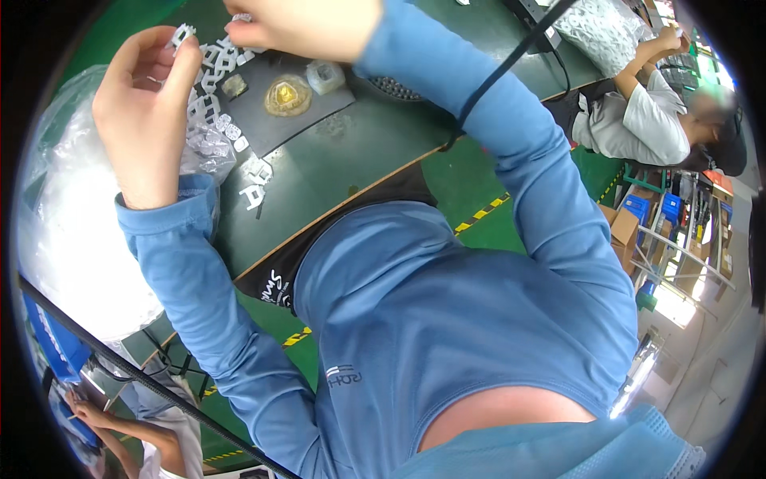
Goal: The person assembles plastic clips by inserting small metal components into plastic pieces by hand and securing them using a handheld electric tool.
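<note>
Between the thumb and fingers of my left hand (148,104) is a white plastic frame piece (183,34), held up above the far left of the table. My right hand (307,28) reaches across from the right with its fingers pinched at a small white part (242,17), whose shape is mostly hidden. A pile of white plastic frame pieces (209,80) lies below and between both hands. On a dark mat (275,132) beside the pile sit a round translucent dish with a yellow middle (287,96), a clear block (325,77) and a small brownish block (234,86).
A big clear bag of white material (88,215) bulges at the left. Loose white pieces (254,194) lie near the table edge. A bowl of dark beads (392,88) is partly behind my right sleeve. Black cables cross the view. Co-workers (646,120) sit at right and lower left.
</note>
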Motion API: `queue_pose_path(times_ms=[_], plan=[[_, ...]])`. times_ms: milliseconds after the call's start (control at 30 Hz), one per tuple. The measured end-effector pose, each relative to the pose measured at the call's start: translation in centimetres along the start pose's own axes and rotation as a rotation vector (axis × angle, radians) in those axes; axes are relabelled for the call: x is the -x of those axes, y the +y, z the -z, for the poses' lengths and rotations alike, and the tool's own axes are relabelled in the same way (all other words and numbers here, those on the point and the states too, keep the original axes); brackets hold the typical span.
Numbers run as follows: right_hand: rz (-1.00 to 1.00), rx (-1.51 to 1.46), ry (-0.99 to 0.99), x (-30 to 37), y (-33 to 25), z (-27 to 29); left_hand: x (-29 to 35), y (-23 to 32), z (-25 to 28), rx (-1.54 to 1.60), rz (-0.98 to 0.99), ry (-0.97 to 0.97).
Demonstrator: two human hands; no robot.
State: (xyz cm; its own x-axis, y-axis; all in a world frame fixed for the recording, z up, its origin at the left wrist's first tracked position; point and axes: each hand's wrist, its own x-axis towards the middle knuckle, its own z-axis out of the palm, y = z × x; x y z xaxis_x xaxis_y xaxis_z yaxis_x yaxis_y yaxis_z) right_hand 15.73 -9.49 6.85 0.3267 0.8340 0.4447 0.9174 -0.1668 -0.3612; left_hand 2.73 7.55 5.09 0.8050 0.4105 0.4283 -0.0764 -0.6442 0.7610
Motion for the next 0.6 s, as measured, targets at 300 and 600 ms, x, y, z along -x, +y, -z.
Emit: queue_pose_path(times_ms=[300, 600], plan=[[-0.206, -0.270, -0.097, 6.3, -0.5, 2.8, -0.2, -0.3, -0.4, -0.105, -0.007, -0.051], [-0.120, 0.374, -0.119, 6.0, -2.8, 3.1, 0.5, 0.5, -0.3, -0.026, 0.042, -0.033]])
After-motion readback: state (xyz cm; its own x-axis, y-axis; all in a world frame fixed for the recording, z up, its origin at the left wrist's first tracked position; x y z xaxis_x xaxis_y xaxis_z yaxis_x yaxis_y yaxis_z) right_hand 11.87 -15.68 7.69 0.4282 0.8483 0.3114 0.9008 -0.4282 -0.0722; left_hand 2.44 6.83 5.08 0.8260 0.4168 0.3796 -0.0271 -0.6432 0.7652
